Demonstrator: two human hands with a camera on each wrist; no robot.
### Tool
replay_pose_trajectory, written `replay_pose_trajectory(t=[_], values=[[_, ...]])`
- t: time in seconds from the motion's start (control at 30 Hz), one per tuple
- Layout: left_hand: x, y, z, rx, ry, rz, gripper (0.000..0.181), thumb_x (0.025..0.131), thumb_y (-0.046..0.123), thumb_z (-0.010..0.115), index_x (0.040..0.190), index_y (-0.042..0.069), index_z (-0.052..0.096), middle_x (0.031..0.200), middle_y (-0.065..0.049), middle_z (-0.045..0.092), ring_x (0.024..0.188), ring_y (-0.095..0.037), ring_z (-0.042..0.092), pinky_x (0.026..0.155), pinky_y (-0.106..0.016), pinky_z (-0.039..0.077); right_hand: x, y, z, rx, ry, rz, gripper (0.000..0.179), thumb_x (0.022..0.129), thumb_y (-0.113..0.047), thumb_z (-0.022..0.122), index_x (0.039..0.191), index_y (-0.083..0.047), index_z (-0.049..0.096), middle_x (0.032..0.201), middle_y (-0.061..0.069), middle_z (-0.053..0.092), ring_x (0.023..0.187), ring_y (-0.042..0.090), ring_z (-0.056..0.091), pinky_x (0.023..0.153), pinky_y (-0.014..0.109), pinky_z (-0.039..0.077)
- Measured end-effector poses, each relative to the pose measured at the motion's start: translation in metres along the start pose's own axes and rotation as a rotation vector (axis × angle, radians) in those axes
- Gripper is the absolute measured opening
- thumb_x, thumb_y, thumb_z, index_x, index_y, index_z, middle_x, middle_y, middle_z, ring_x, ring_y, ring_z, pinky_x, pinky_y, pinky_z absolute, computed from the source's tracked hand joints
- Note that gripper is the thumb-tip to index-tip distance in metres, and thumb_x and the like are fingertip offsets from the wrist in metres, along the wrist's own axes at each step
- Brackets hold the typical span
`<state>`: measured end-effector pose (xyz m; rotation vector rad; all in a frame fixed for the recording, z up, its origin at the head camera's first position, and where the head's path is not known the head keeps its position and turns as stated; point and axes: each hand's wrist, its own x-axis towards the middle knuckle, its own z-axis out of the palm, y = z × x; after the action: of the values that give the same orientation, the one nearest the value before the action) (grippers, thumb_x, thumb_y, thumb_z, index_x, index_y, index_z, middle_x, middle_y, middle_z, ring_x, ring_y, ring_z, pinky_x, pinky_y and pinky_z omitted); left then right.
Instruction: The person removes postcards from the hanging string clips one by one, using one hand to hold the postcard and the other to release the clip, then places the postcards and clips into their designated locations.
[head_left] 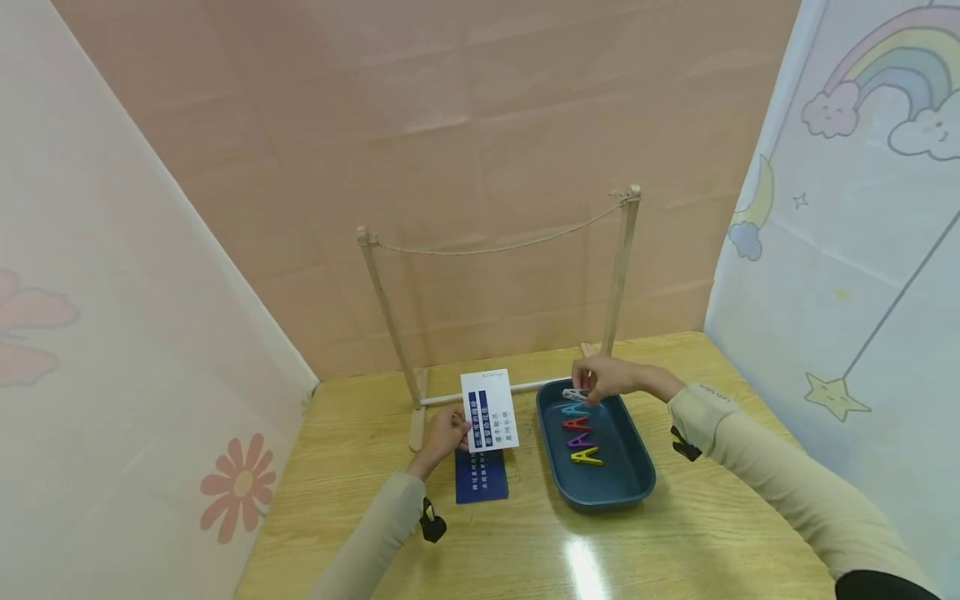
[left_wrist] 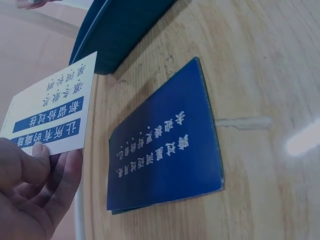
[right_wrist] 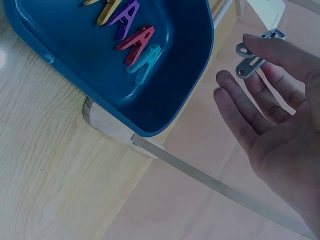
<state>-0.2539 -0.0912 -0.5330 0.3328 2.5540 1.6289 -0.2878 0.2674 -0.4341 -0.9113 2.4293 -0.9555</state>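
Note:
My left hand (head_left: 447, 432) pinches a white card (head_left: 491, 408) with printed characters by its left edge, thumb on its face in the left wrist view. Below it, dark blue cards (left_wrist: 160, 150) with pale characters lie stacked on the table. My right hand (head_left: 609, 377) is over the far end of a dark blue tray (head_left: 639, 483). Between its thumb and fingers it pinches a grey clothespin (right_wrist: 255, 52). Inside the tray lie a light blue clothespin (right_wrist: 144, 64), a red clothespin (right_wrist: 136, 45), a purple clothespin (right_wrist: 124, 19) and a yellow clothespin (head_left: 587, 456).
Behind the hands stands a wooden frame, with a left post (head_left: 392, 317) and a right post (head_left: 621, 275). A sagging string (head_left: 487, 251) joins the tops of the posts, and a white rod (head_left: 532, 386) runs low between them. Printed cloths (head_left: 840, 292) hang at the sides.

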Motion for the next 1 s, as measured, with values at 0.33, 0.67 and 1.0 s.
replay_pose_trajectory(t=[0.33, 0.67, 1.0], values=[[-0.006, -0.011, -0.004, 0.006, -0.033, -0.027, 0.005, 0.097, -0.008, 0.055, 0.095, -0.010, 0.051, 0.072, -0.017, 0.062, 0.062, -0.037, 0.065, 0.062, -0.052, 0.060, -0.002, 0.013, 0.015, -0.035, -0.021, -0.002, 0.027, 0.077, 0.005, 0.079, 0.094, -0.002, 0.060, 0.085, 0.010, 0.059, 0.075, 0.016, 0.054, 0.064, 0.028, 0.052], [-0.011, -0.029, -0.005, 0.028, -0.065, -0.047, 0.004, 0.094, -0.012, 0.057, 0.093, -0.012, 0.053, 0.070, -0.014, 0.063, 0.058, -0.033, 0.066, 0.057, -0.045, 0.061, -0.003, 0.018, 0.023, -0.022, -0.054, -0.023, 0.026, 0.076, 0.006, 0.079, 0.092, -0.001, 0.060, 0.085, 0.014, 0.059, 0.074, 0.015, 0.052, 0.064, 0.026, 0.050], [-0.018, -0.040, -0.005, 0.002, -0.055, -0.052, 0.008, 0.091, -0.014, 0.059, 0.093, -0.010, 0.052, 0.069, -0.015, 0.066, 0.059, -0.041, 0.067, 0.052, -0.042, 0.061, -0.005, 0.028, 0.034, -0.058, -0.098, 0.004, 0.027, 0.076, 0.004, 0.080, 0.092, -0.003, 0.060, 0.084, 0.005, 0.058, 0.074, 0.012, 0.052, 0.063, 0.025, 0.050]])
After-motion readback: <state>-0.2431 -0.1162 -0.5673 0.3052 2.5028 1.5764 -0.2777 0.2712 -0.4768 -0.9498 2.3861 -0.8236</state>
